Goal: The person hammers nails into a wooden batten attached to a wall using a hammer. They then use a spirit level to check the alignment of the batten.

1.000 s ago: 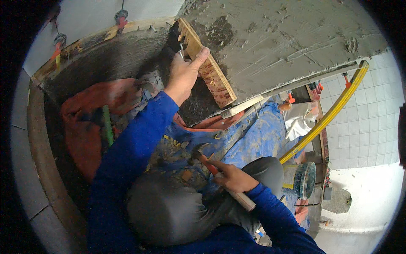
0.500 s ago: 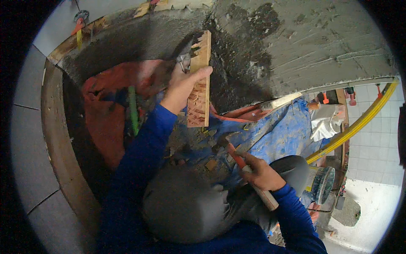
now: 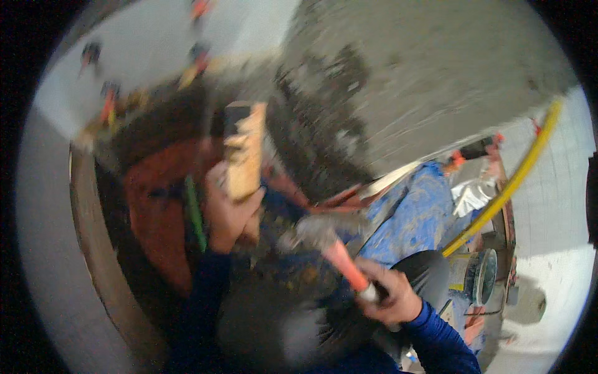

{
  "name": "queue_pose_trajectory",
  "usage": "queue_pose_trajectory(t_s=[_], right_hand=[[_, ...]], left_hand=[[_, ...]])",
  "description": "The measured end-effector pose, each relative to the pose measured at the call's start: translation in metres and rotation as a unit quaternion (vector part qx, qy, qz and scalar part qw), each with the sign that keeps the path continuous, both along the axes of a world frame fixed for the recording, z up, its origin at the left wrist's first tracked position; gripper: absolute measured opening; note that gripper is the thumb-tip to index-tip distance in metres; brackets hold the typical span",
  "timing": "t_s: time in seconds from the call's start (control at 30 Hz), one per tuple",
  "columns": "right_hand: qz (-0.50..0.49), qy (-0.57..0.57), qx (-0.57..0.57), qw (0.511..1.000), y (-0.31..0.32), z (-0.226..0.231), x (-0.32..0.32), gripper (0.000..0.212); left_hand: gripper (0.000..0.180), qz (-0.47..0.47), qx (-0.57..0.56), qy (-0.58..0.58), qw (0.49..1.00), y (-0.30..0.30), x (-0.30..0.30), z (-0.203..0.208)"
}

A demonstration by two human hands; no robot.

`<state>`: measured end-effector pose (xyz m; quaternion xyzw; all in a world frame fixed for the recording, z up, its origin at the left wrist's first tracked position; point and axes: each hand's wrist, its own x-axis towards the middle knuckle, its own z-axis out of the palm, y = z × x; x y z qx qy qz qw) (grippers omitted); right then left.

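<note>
With the tan wooden block (image 3: 244, 153) clasped in the left hand (image 3: 229, 215) and the orange-handled hammer (image 3: 330, 246) gripped by the right hand (image 3: 392, 296), a glancing strike could bruise fingers.

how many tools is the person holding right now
2: a tan wooden block gripped upright in the left hand, and an orange-handled hammer in the right hand. Motion blur could hide others.

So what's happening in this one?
A person in blue sleeves crouches by a mortar-covered wall. The left hand holds a wooden float upright near the dark wet patch. The right hand grips a hammer by its orange handle, head pointing left. The frame is motion-blurred. A yellow level leans at right.
</note>
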<state>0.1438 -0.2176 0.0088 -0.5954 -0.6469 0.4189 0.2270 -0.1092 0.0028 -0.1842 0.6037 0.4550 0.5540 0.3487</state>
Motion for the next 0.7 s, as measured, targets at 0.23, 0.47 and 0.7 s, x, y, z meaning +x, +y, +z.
queue_pose_trajectory(t_s=[0.23, 0.47, 0.7], right_hand=[[-0.081, 0.034, 0.345, 0.934, 0.030, 0.039, 0.012, 0.016], [-0.210, 0.319, 0.465, 0.798, 0.061, 0.115, 0.029, 0.025], [-0.226, 0.397, 0.575, 0.678, 0.095, 0.153, 0.032, 0.040]], left_hand=[[0.102, -0.140, 0.203, -0.110, 0.963, 0.012, 0.019, 0.151], [0.099, -0.116, 0.052, -0.165, 0.978, 0.008, 0.011, 0.226], [0.079, -0.086, 0.041, -0.189, 0.977, 0.072, 0.022, 0.282]])
